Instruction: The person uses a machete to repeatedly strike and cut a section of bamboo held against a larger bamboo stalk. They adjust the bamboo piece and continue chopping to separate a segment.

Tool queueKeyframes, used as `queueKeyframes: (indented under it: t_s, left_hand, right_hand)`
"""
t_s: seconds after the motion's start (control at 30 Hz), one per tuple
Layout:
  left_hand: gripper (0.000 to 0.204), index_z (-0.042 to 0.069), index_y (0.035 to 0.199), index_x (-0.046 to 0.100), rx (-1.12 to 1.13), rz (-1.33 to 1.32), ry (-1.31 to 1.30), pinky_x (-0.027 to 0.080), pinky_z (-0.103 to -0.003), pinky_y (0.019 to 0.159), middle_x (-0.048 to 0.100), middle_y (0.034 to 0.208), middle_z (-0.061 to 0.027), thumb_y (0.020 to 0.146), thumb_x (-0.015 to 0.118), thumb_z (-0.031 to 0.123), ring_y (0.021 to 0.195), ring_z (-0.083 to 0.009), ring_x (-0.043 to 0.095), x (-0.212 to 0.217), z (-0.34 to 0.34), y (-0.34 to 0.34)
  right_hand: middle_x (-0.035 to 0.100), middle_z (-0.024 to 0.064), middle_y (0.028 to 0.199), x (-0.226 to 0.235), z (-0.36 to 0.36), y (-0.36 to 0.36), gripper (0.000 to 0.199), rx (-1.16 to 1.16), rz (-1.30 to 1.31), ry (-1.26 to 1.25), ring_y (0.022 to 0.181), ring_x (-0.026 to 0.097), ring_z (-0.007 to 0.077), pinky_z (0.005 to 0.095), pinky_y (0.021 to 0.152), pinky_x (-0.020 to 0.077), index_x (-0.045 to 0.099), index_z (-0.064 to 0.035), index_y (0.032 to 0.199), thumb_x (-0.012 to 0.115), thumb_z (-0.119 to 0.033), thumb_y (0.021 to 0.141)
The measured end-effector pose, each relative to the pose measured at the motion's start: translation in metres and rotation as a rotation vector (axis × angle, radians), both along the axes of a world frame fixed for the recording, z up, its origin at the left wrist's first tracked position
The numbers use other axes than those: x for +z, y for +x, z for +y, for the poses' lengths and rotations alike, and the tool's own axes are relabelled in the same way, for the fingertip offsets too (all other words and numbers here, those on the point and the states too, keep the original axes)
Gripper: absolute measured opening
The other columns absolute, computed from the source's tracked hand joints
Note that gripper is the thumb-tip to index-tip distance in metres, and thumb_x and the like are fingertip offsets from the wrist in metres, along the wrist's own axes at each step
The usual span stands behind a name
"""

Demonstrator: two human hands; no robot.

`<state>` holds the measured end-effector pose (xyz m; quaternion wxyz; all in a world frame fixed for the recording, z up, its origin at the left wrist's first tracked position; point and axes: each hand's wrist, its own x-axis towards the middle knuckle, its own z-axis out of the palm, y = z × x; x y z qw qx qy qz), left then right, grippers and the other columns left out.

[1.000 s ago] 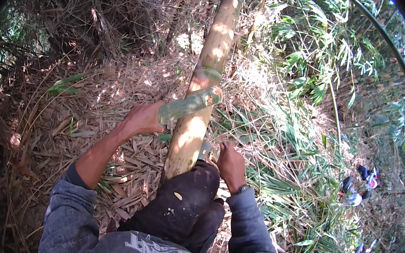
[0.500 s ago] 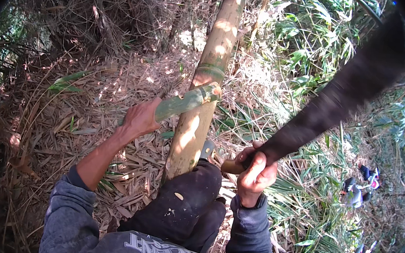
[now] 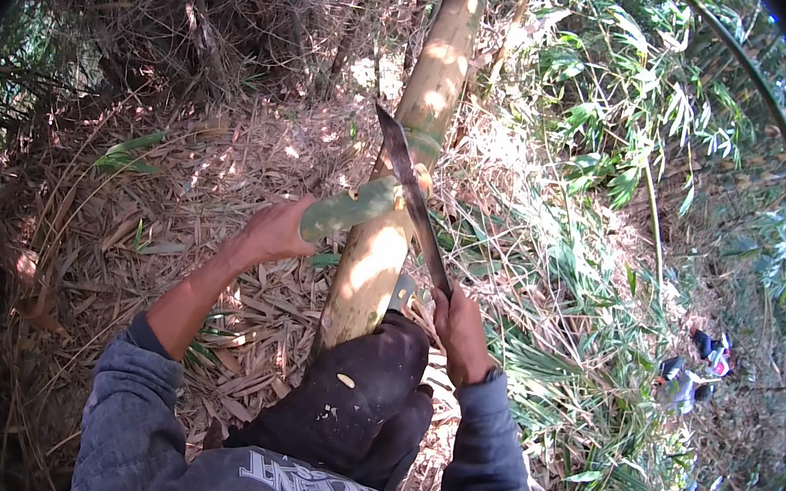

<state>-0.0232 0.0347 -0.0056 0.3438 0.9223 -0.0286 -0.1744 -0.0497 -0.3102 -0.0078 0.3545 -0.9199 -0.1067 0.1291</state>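
My left hand is wrapped round a short green bamboo piece, which lies across a thick yellowish bamboo pole. The far end of the piece is cut and shows pale wood. In my right hand is a machete, its handle mostly hidden by my fingers. The dark blade slants up and to the left, crossing the cut end of the green piece and the pole behind it. Whether the edge bites into the piece, I cannot tell. My knee is against the pole's near end.
Dry bamboo leaves cover the ground on the left, under a tangle of dry twigs. Green leafy stalks stand at the right, with a curved stem beyond. People are farther off at the right.
The machete has swung down and left from its raised position at upper right onto the green bamboo's cut end. My left hand and the bamboo piece have stayed nearly in place.
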Motion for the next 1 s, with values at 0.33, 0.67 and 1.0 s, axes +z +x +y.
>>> queueKeyframes:
  t_s: [0.33,0.67,1.0]
  left_hand:
    - [0.070,0.007,0.129,0.051,0.000,0.021,0.152,0.054,-0.049,0.078,0.069,0.092,-0.0211,0.064,0.074,0.022,0.084,-0.0394,0.068,0.026,-0.007,0.004]
    - [0.064,0.006,0.121,0.053,-0.070,0.021,0.087,0.053,-0.045,0.079,0.068,0.100,-0.0196,0.065,0.082,0.020,0.092,-0.0354,0.067,0.023,-0.017,0.012]
    - [0.049,0.011,0.114,0.051,0.063,-0.137,0.222,0.051,-0.048,0.071,0.065,0.092,-0.0150,0.072,0.076,0.021,0.084,-0.0368,0.066,0.001,-0.016,0.000]
  right_hand:
    - [0.062,0.0115,0.069,0.087,0.042,-0.025,0.023,-0.038,-0.637,0.295,0.055,0.063,0.0242,0.0338,0.052,0.0501,0.056,0.0085,0.112,0.055,0.005,0.089]
    - [0.064,0.0196,0.075,-0.015,0.006,-0.017,0.033,0.037,-0.253,-0.413,0.063,0.064,0.0374,0.0473,0.054,0.0495,0.051,-0.0021,0.101,0.069,-0.026,0.087]
    - [0.061,0.0072,0.065,0.081,0.027,-0.025,0.014,-0.101,-0.499,0.412,0.052,0.057,0.0143,0.0283,0.051,0.0459,0.056,0.0058,0.102,0.050,-0.006,0.100]
